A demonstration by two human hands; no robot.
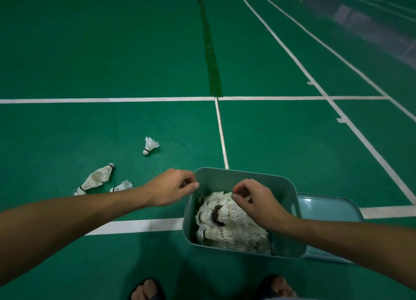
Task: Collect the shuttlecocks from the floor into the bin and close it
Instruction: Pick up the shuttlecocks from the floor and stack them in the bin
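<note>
Shuttlecocks [231, 223], feather, light, crushable: take by cork. Three left of bin [297, 212]. Left hand [171, 187] pinches rim; right hand [254, 203] grip unclear.

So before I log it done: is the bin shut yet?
Open: the bin shows shuttlecocks inside, and its lid lies behind it.

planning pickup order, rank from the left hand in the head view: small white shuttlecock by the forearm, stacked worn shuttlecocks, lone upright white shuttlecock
From the left hand:
1. Small white shuttlecock, on the floor just left of the wrist.
2. Lone upright white shuttlecock, ahead, near the centre line.
3. Stacked worn shuttlecocks, farthest left.
Two and three are nearly too close to call.
</note>
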